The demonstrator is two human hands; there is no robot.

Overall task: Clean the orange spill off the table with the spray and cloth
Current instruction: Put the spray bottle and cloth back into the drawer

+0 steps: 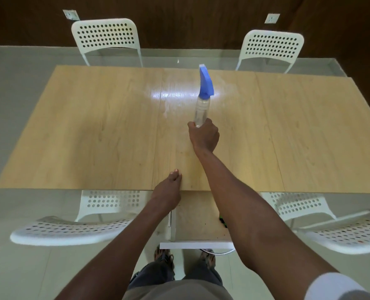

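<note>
The spray bottle [202,105], clear plastic with a blue trigger head, stood near the middle of the pale wood-grain table [93,131], just beside a glossy wet patch [175,94]. The right hand [204,135] gripped the bottle's base, fingers curled round it. The left hand [168,189] rested at the table's near edge, fingertips together on the wood. White perforated chairs [108,37] stood at both long sides. Broad bare tabletop lay to either side of the bottle. The floor [17,83] was pale and smooth.
</note>
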